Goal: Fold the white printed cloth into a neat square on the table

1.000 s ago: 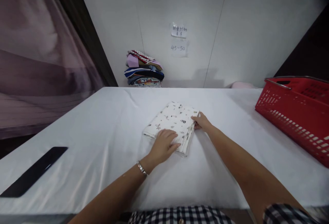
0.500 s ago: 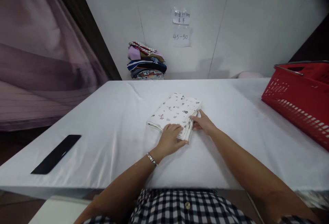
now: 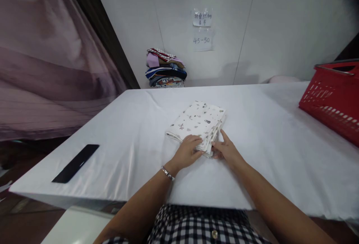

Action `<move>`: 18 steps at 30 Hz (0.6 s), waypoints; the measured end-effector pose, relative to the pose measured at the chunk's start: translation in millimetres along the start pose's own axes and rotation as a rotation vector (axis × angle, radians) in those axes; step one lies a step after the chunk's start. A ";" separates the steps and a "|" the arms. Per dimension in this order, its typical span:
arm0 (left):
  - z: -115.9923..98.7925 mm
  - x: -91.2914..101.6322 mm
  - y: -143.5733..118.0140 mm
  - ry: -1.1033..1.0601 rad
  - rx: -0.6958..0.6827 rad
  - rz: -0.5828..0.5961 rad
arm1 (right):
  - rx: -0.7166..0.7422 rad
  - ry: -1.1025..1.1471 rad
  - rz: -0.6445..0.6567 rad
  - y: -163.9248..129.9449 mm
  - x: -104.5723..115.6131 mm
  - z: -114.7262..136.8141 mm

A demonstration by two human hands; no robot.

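Observation:
A folded white cloth with small printed figures [image 3: 200, 121] lies in the middle of the white-covered table [image 3: 126, 143]. My left hand [image 3: 187, 151], with a bracelet at the wrist, rests flat on the cloth's near edge. My right hand [image 3: 226, 150] touches the cloth's near right corner, fingers against the stacked folds. Neither hand lifts the cloth; it stays on the table.
A stack of folded coloured clothes [image 3: 165, 68] stands at the back by the wall. A red plastic basket [image 3: 332, 98] sits at the table's right. A flat black object [image 3: 75, 158] lies near the left edge. Two paper notes [image 3: 202, 27] hang on the wall.
My right hand has slid along the cloth's right edge from the far corner toward me to the near corner. My left hand stayed on the near edge. The view shifted.

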State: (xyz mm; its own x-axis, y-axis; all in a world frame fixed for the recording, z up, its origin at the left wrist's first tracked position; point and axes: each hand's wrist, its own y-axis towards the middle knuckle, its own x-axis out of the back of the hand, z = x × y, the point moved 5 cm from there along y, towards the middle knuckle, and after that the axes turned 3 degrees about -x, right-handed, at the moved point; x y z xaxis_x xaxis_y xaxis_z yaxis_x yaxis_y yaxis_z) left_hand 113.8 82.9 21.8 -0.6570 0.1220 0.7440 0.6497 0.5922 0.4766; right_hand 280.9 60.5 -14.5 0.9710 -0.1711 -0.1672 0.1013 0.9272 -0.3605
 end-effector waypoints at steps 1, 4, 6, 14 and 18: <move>-0.4 0.0 0.3 -0.005 0.002 -0.001 | 0.013 -0.001 0.009 0.5 -0.4 -1.0; -0.7 -0.1 1.4 -0.021 0.002 -0.012 | 0.031 0.009 0.038 2.7 -1.1 -3.7; 0.3 -0.5 1.9 -0.019 0.005 -0.023 | 0.037 0.015 0.055 4.4 -1.1 -5.2; -2.5 -2.6 4.5 0.019 0.035 -0.031 | 0.078 0.006 0.119 7.4 -2.6 -5.3; -5.5 -0.7 6.4 0.044 0.096 -0.097 | 0.082 -0.012 0.109 5.9 -3.1 -3.9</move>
State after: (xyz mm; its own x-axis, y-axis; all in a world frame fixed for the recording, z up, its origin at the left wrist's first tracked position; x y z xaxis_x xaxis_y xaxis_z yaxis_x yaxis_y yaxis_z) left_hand 120.5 82.2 26.9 -0.6962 0.0269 0.7173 0.5428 0.6736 0.5016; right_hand 277.6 65.2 -19.6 0.9796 -0.0639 -0.1905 0.0115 0.9643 -0.2646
